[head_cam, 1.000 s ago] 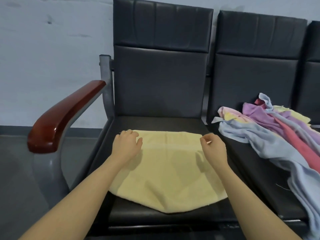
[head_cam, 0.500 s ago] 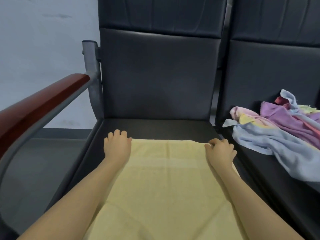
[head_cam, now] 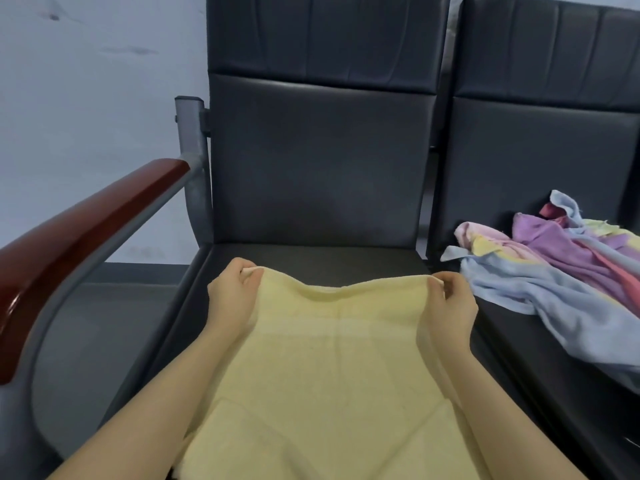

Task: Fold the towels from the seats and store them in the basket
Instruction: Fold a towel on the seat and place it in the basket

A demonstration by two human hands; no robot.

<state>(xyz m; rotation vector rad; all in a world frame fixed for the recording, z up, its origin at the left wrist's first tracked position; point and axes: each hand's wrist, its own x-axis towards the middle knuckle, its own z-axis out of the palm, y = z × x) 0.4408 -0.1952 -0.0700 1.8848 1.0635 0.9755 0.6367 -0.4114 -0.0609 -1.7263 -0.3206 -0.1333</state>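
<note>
Left hand (head_cam: 230, 296) and right hand (head_cam: 448, 306) each pinch a far corner of the pale yellow terry towel (head_cam: 329, 375), its edge sagging between; bare black seat (head_cam: 329, 261) lies beyond.

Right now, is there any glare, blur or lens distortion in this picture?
Head view: soft glare streaks the black leather seat back and glossy reddish wooden armrest; wide-angle distortion bows the armrest; the pale yellow towel and heap of pastel towels look slightly soft.

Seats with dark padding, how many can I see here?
2. One seat lies straight ahead, under the yellow towel; the second seat is to its right, carrying the heap of coloured towels. More may continue past the right edge.
</note>
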